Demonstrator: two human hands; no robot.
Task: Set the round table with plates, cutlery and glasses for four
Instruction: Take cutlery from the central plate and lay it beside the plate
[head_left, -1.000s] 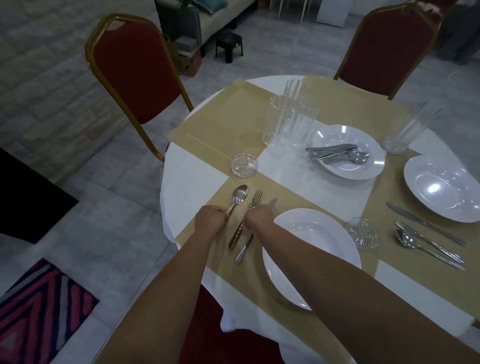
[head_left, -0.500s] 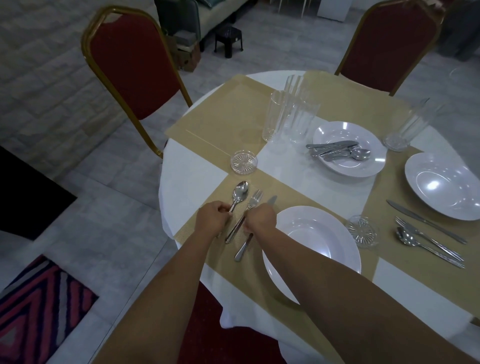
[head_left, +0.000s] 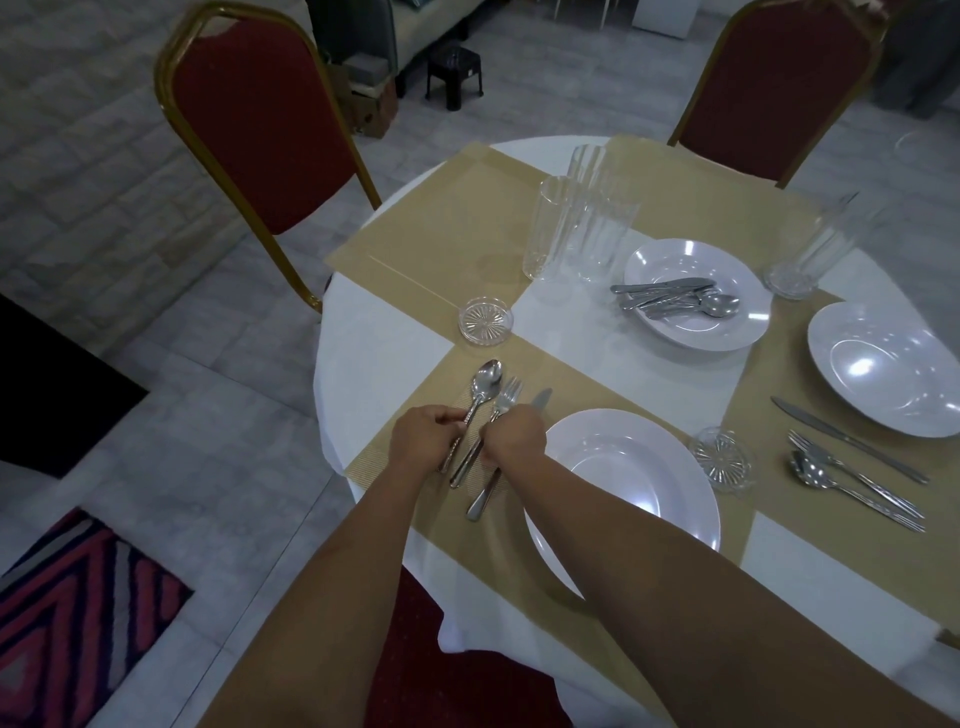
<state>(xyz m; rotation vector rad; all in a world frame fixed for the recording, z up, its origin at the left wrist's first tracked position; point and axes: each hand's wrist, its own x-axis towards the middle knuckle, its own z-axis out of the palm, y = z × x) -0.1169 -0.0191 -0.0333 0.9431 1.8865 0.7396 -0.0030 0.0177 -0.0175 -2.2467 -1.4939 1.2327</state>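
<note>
On the near tan placemat, my left hand pinches the handle of a spoon. My right hand pinches the handle of a fork beside it. A knife lies under my right hand, next to a white plate. A second plate in the table's middle holds several pieces of cutlery. A third plate sits at the right with a knife, fork and spoon laid beside it. Tall glasses cluster at the centre; another glass stands farther right.
Two small glass coasters lie on the white tablecloth. Red chairs with gold frames stand at the far left and far right; a third chair's red seat is below my arms. A bare placemat lies at the far left.
The spoon and fork have been straightened and shifted slightly under my fingers, lying more parallel now. Both hands stay on the handles.
</note>
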